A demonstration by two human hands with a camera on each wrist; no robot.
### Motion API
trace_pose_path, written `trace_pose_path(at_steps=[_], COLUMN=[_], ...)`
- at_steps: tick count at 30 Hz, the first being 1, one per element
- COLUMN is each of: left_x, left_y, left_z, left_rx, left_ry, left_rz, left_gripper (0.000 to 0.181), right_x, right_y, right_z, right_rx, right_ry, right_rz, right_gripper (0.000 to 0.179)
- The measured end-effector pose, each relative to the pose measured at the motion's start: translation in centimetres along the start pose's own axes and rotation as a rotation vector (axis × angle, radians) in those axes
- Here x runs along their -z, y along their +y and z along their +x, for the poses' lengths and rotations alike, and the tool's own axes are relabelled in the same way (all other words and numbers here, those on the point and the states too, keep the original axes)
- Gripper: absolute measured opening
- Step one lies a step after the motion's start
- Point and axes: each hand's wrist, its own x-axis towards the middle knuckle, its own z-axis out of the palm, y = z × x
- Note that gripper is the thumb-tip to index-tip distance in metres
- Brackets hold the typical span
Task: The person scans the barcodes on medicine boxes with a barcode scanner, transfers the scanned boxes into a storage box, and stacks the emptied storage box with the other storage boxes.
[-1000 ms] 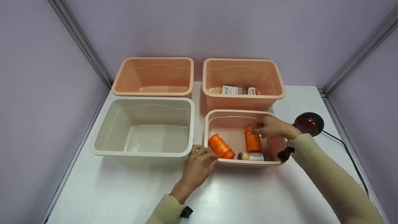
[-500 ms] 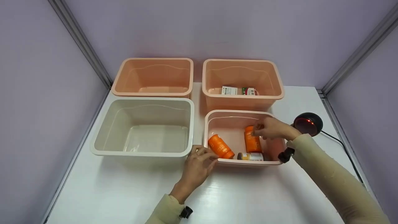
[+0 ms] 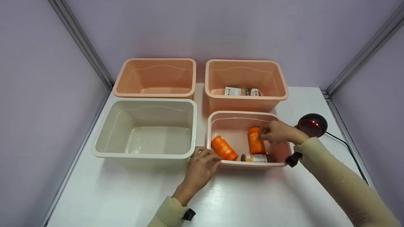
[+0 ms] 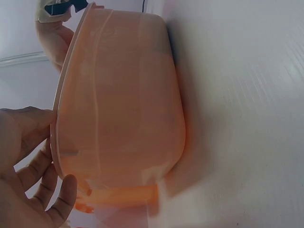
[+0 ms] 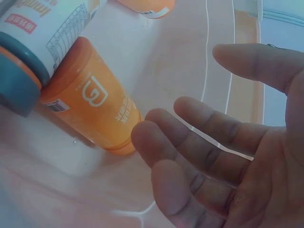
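Note:
At the left front corner of the front pink bin (image 3: 243, 115), my left hand (image 3: 200, 168) grips the rim, its thumb and fingers meeting the edge in the left wrist view. My right hand (image 3: 277, 131) hangs inside the same bin with loosely bent, parted fingers, and nothing lies between them in the right wrist view. Close beside its fingertips is an orange bottle (image 5: 97, 102), on its side. A white-labelled bottle with a dark cap (image 5: 35, 40) lies against that bottle's end. Another orange bottle (image 3: 223, 147) slants along the bin's left side.
A white bin (image 3: 143, 156) stands left of the front pink bin. Behind are two more pink bins, a left one (image 3: 153, 95) and a right one (image 3: 246, 98) holding small boxes (image 3: 233, 91). A black round device (image 3: 312, 125) with a red light and cable sits at right.
My right hand has shifted slightly to the right and toward the front of the bin. The left hand and the bottles have stayed in place.

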Motion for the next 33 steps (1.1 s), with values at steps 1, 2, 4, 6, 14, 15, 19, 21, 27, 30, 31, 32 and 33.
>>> trace_pose_path(at_steps=[1, 2, 4, 6, 14, 15, 19, 21, 27, 30, 31, 32, 33], left_x=[0.0, 0.0, 0.0, 0.0, 0.0, 0.0, 0.0, 0.0, 0.0, 0.1, 0.1, 0.1, 0.1], left_y=[0.0, 0.0, 0.1, 0.1, 0.2, 0.2, 0.2, 0.2, 0.2, 0.3, 0.2, 0.2, 0.2], left_z=[0.0, 0.0, 0.0, 0.0, 0.0, 0.0, 0.0, 0.0, 0.0, 0.0, 0.0, 0.0, 0.0], left_rx=[0.003, 0.004, 0.008, 0.01, 0.011, 0.011, 0.014, 0.017, 0.035, 0.04, 0.037, 0.034, 0.029], left_ry=[-0.003, -0.006, -0.012, -0.014, -0.015, -0.015, -0.017, -0.02, -0.035, -0.038, -0.036, -0.033, -0.029], left_rz=[0.0, 0.001, 0.002, 0.003, 0.015, 0.016, 0.019, 0.015, -0.001, -0.005, -0.002, 0.002, 0.006], left_gripper=[0.008, 0.008, 0.008, 0.009, 0.008, 0.008, 0.007, 0.008, 0.01, 0.01, 0.01, 0.01, 0.009], right_x=[0.0, 0.0, -0.1, -0.1, -0.2, -0.1, 0.0, 0.0, 0.2, 0.3, 0.3, 0.4, 0.4], right_y=[0.0, 0.0, 0.0, 0.0, -0.2, -0.3, -1.1, -1.6, -2.5, -2.7, -2.8, -2.8, -2.8], right_z=[-0.1, -0.1, -0.3, -0.4, -0.3, -0.2, 0.1, 0.2, 0.8, 1.2, 1.4, 1.5, 1.6], right_rx=[0.0, -0.002, -0.01, -0.015, 0.004, 0.015, 0.086, 0.116, 0.15, 0.148, 0.145, 0.139, 0.14], right_ry=[0.002, 0.004, 0.006, 0.01, 0.028, 0.028, 0.047, 0.055, 0.078, 0.086, 0.086, 0.085, 0.087], right_rz=[-0.004, -0.008, -0.012, -0.019, -0.068, -0.072, -0.11, -0.11, -0.135, -0.173, -0.181, -0.185, -0.19], right_gripper=[0.021, 0.022, 0.022, 0.023, 0.022, 0.022, 0.023, 0.024, 0.023, 0.022, 0.023, 0.024, 0.024])
